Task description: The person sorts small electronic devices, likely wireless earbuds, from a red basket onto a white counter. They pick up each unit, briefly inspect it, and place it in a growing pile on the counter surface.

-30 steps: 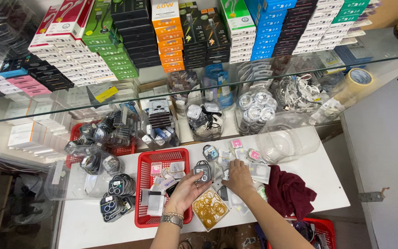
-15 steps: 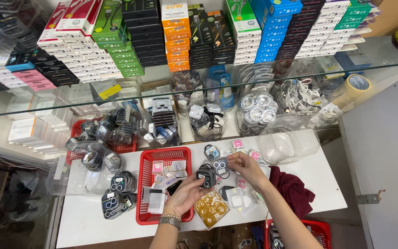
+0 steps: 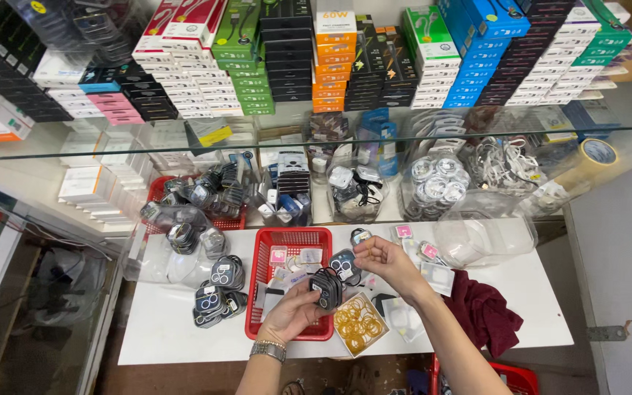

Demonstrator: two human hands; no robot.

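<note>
Near the desk's [image 3: 521, 292] front edge, the left hand [image 3: 294, 313] grips a stack of small dark cases [image 3: 325, 287]; the right hand [image 3: 383, 260] pinches one round case [image 3: 344, 263] beside the red basket [image 3: 261, 292].

A white worktop [image 3: 535, 307] carries a red basket [image 3: 290, 238] near the centre, with a dark red cloth [image 3: 488, 311] at 4 o'clock of it. A clear tub of yellow rings [image 3: 360, 322] lies just right of the basket. At 12 o'clock, a glass shelf [image 3: 623, 102] bears stacked coloured boxes [image 3: 330, 51]. A tape roll [image 3: 597, 152] sits at 2 o'clock.
</note>
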